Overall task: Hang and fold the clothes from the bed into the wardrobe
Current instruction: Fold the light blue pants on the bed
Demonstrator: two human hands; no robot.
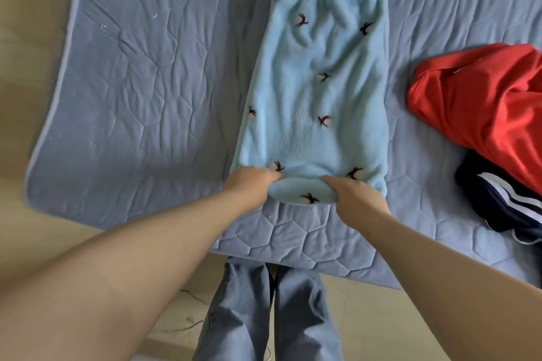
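A pair of pale blue fleece trousers lies flat on the bed, elastic waistband at the far end, the near end rolled over into a thick fold. Both hands work that near fold — the left hand grips its left corner with fingers curled into the fleece, the right hand pinches the fold just right of centre. The blue quilted bed cover lies wrinkled around the garment. To the right, apart from the trousers, a red garment lies crumpled over a dark navy one with white stripes.
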